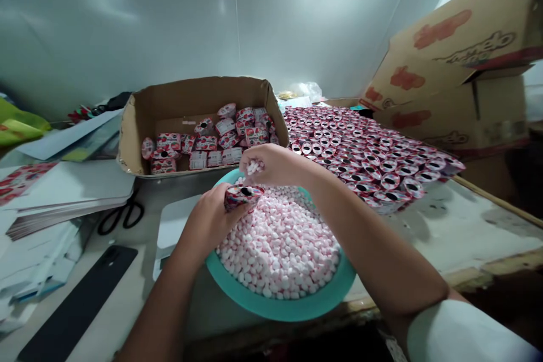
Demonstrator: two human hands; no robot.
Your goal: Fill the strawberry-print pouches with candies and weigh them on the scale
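A teal basin (282, 310) full of small pale pink candies (288, 243) stands in front of me. Over its back left part, my left hand (212, 215) grips a small red patterned packet (241, 195) whose open top shows a dark inside. Just above and behind that packet, my right hand (271, 164) is curled round a clump of the candies. The two hands are close together.
Behind, a cardboard box (139, 107) holds several filled packets. Many open packets (360, 153) stand upright at the right, near large cartons (458, 51). At left lie a dark phone (80, 305), black scissors (121, 215), a white device (173, 220) and paper stacks (72, 186).
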